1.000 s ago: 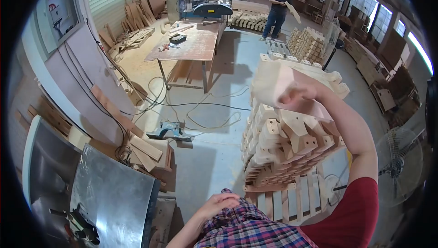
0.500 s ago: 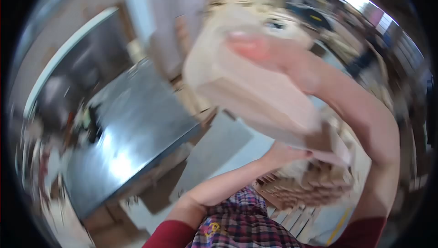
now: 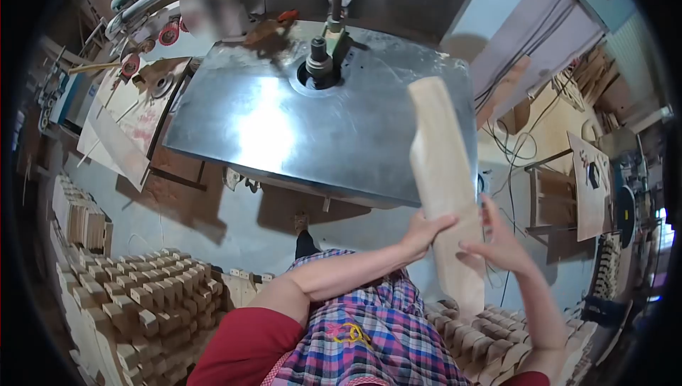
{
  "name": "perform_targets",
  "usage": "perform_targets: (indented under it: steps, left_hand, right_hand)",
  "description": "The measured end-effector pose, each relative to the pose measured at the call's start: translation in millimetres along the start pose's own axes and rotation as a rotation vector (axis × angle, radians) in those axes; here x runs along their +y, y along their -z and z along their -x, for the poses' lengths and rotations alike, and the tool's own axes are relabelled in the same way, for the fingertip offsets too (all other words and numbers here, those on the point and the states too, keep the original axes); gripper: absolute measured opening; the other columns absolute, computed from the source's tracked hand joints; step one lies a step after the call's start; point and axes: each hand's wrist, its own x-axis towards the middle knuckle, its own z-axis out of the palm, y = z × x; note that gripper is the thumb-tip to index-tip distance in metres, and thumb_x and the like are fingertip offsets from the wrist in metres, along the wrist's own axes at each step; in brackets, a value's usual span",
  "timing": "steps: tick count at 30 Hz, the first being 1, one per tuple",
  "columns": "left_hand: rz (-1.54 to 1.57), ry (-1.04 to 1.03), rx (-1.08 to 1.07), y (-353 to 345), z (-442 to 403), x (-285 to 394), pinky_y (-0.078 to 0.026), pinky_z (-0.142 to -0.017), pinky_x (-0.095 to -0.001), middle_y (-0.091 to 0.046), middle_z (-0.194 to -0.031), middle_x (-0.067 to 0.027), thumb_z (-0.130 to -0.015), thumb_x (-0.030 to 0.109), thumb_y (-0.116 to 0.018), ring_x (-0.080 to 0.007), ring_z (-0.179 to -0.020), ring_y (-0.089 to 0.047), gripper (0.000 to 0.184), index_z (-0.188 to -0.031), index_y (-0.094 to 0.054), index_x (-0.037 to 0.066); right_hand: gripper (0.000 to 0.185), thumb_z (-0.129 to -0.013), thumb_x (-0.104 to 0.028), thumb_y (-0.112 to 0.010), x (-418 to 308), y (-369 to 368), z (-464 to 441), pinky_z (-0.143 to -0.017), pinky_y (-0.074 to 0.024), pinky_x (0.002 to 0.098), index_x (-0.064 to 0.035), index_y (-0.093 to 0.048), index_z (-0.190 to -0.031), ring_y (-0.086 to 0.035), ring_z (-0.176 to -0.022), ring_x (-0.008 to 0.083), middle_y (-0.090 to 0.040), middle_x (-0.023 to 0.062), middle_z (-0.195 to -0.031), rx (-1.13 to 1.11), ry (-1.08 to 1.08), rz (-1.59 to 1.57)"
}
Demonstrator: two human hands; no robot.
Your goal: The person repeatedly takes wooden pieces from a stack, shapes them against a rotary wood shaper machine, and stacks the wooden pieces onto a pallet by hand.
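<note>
A long, pale wooden piece (image 3: 447, 165) with a wavy left edge slants over the right side of the shiny metal machine table (image 3: 369, 130). My left hand (image 3: 425, 233) grips its left edge near the lower part, thumb on the top face and fingers hidden underneath. At the opposite edge is my right hand (image 3: 501, 244), its thumb tip touching the wood and its fingers stretched apart along the side. Beyond the wood, an upright spindle (image 3: 320, 62) stands in a round opening in the table.
Stacks of cut wooden blocks (image 3: 153, 293) stand at the lower left, and more curved pieces (image 3: 490, 336) lie at the lower right. Loose cables (image 3: 511, 144) hang right of the machine. A smaller worktable (image 3: 128, 119) stands left, another table (image 3: 590, 180) right.
My view has swung round to face the metal table. The wooden piece has come down from high in front of me; my right hand has moved from over it to its right edge.
</note>
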Motion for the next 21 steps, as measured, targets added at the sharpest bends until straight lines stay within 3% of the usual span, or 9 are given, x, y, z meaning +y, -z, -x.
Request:
perform_targets:
  steps: [2,3,7,13,17,21]
  left_hand:
    - [0.056,0.019,0.236,30,-17,31,-0.053,-0.069,-0.0265,-0.059,-0.101,-0.0186,-0.073,0.016,-0.071,-0.0216,-0.085,-0.062,0.054,-0.114,-0.047,-0.009]
    - [0.058,0.029,0.235,45,-25,44,-0.053,-0.069,-0.0265,-0.059,-0.101,-0.0186,-0.073,0.016,-0.071,-0.0216,-0.085,-0.062,0.054,-0.114,-0.047,-0.009]
    - [0.164,0.087,0.426,98,-62,81,-0.053,-0.069,-0.0278,-0.058,-0.101,-0.0201,-0.074,0.020,-0.072,-0.0234,-0.084,-0.062,0.058,-0.116,-0.044,-0.010]
    - [0.131,0.208,0.450,128,-103,111,-0.053,-0.069,-0.0279,-0.059,-0.101,-0.0199,-0.073,0.021,-0.072,-0.0237,-0.085,-0.062,0.059,-0.115,-0.046,-0.010]
    - [0.089,0.156,0.372,142,-146,113,-0.053,-0.072,-0.0319,-0.060,-0.098,-0.0202,-0.075,0.019,-0.070,-0.0254,-0.082,-0.062,0.053,-0.112,-0.048,-0.011]
    - [0.097,0.065,0.471,152,-190,129,-0.053,-0.070,-0.0313,-0.060,-0.098,-0.0200,-0.074,0.021,-0.071,-0.0256,-0.081,-0.062,0.054,-0.111,-0.049,-0.011]
  right_hand:
    - [0.103,-0.057,-0.025,-0.078,10,-36,-22,-0.092,-0.0378,0.0403,0.0000,-0.021,-0.139,-0.046,-0.108,0.0325,-0.040,0.0235,-0.125,0.009,-0.123,-0.126]
    - [0.103,-0.057,-0.025,-0.078,11,-55,-31,-0.092,-0.0378,0.0403,0.0000,-0.021,-0.139,-0.046,-0.108,0.0325,-0.040,0.0235,-0.125,0.010,-0.134,-0.127]
    - [0.102,-0.052,-0.027,-0.079,10,-119,-70,-0.092,-0.0337,0.0407,-0.0060,-0.027,-0.138,-0.043,-0.107,0.0339,-0.038,0.0218,-0.126,0.336,-0.021,0.726]
    - [0.101,-0.048,-0.029,-0.079,22,-137,-129,-0.092,-0.0306,0.0401,-0.0125,-0.033,-0.136,-0.041,-0.107,0.0341,-0.037,0.0200,-0.126,0.353,-0.102,0.693]
    - [0.100,-0.048,-0.026,-0.079,56,-120,-169,-0.092,-0.0311,0.0411,-0.0167,-0.034,-0.136,-0.041,-0.105,0.0348,-0.038,0.0187,-0.125,0.369,0.008,0.590]
    - [0.099,-0.048,-0.025,-0.079,91,-99,-214,-0.092,-0.0312,0.0410,-0.0171,-0.034,-0.136,-0.041,-0.104,0.0352,-0.038,0.0187,-0.125,0.377,0.133,0.601]
